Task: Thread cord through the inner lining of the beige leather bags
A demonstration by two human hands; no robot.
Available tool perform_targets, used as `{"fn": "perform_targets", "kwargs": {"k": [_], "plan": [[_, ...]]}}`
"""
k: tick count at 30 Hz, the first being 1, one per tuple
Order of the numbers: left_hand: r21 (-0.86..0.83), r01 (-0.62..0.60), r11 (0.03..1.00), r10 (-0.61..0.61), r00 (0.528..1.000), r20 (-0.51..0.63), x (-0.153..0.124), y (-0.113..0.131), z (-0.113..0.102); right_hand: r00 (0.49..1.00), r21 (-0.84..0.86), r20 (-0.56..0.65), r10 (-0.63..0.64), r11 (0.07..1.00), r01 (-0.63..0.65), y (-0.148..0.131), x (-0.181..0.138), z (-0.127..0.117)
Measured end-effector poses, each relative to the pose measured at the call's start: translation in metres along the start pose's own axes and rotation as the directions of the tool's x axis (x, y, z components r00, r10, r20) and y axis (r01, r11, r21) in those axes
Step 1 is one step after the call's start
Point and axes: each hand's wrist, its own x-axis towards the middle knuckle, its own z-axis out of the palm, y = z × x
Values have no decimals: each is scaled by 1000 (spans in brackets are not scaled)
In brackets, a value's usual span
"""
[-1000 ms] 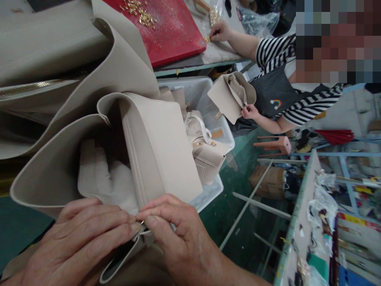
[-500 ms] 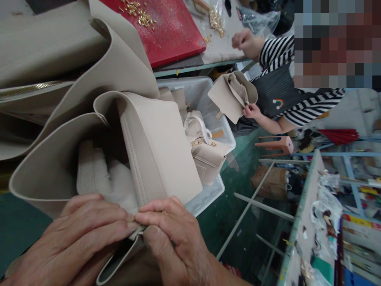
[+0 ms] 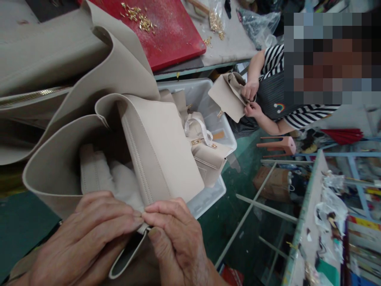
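Observation:
A beige leather handbag [image 3: 157, 147] lies before me, its mouth gaping and its flap spread to the right. Inside, the pale lining [image 3: 97, 171] is bunched up. My left hand [image 3: 92, 234] is closed on the bag's near edge, fingers pressed over it. Right beside it, my right hand [image 3: 177, 234] pinches the same edge between thumb and fingers. The two sets of fingertips meet there. A narrow loop of beige leather edge [image 3: 127, 258] hangs below them. Whatever small part lies under the fingertips is hidden.
A plastic bin [image 3: 205, 202] with several beige bags stands beyond. Gold hardware [image 3: 139, 18] lies on a red board [image 3: 175, 35]. A co-worker in striped sleeves holds another beige bag [image 3: 224, 95]. More beige leather pieces [image 3: 53, 47] rise at left; a pink stool [image 3: 278, 146] is right.
My hands and the bag's edge have shifted slightly right, still pinched together. The co-worker's raised hand has come down onto the bag that they hold.

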Motion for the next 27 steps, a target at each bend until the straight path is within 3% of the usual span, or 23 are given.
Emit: {"fn": "perform_targets", "kwargs": {"k": [4,8,11,16,27], "plan": [[-17,-25,1000,24,998,-56,0,2,7,998,-3,56,-21,1000,21,2,1,-3],[25,-56,998,58,993,-101,-2,4,8,997,-11,49,65,998,-65,3,-7,-8],[36,-69,997,71,996,-57,-3,5,4,997,-88,34,66,994,-63,2,-16,-12],[-1,-54,999,54,998,34,2,2,0,992,-197,109,62,980,-39,2,-19,-19],[-99,1,995,18,980,199,31,13,-10,997,-208,49,55,977,-43,6,-24,-21]]}}
